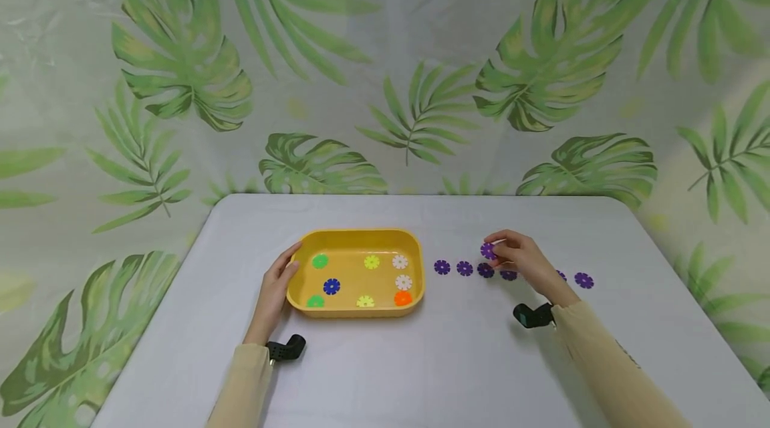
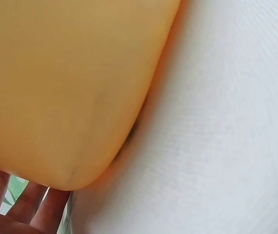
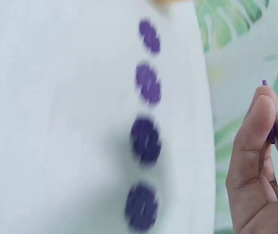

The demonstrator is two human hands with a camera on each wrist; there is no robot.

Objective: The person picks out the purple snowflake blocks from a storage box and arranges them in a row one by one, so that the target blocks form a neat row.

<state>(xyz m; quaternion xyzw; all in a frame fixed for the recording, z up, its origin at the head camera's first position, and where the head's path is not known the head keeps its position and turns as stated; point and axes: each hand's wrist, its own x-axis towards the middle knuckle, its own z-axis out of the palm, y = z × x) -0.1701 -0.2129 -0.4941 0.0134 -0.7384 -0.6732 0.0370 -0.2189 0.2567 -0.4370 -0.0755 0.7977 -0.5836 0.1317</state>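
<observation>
My right hand [image 1: 525,264] pinches a purple notched plastic disc [image 1: 487,251] between thumb and fingertips, raised over a row of similar discs. In the right wrist view the held disc [image 3: 272,135] shows edge-on, mostly covered by the fingers. Several purple discs [image 1: 442,267] make up that row, right of the yellow tray [image 1: 355,313]; my right hand hides part of it. Against the tray's left side rests my left hand [image 1: 275,291], its fingers fairly straight at the rim. The left wrist view shows the tray's outer wall [image 2: 70,87] with fingers [image 2: 27,202] touching its edge.
Inside the tray lie a blue disc [image 1: 331,286], an orange disc [image 1: 403,298], and green, yellow and white ones. A white cloth covers the table [image 1: 385,374]. Behind it hangs a leaf-patterned curtain [image 1: 421,47].
</observation>
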